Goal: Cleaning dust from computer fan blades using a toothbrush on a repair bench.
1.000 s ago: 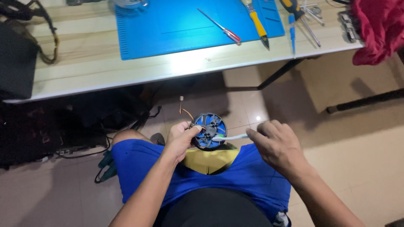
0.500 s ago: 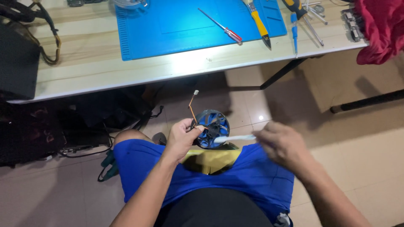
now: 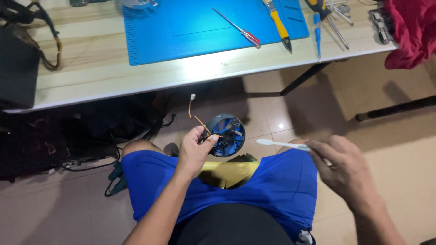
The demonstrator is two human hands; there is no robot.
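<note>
While held over lap, blue fan (image 3: 227,134) clamped in left hand (image 3: 194,154) fingers; right hand (image 3: 345,170) fingers pinch white brush (image 3: 281,144) beside fan. Best practice: steady fan, stroke lightly, avoid orange lead (image 3: 196,115).

Bright overhead glare; edges perhaps blurred.

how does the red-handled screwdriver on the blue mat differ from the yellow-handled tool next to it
The slim red-handled screwdriver has a short handle and a long thin bare shaft; the yellow-handled tool is thicker, mostly handle, with a dark tip. The red-handled screwdriver lies diagonally, wholly on the blue mat; the yellow-handled tool lies steeper, its dark tip past the mat's edge on the wooden table. Both lie flat, untouched by either hand.
</note>
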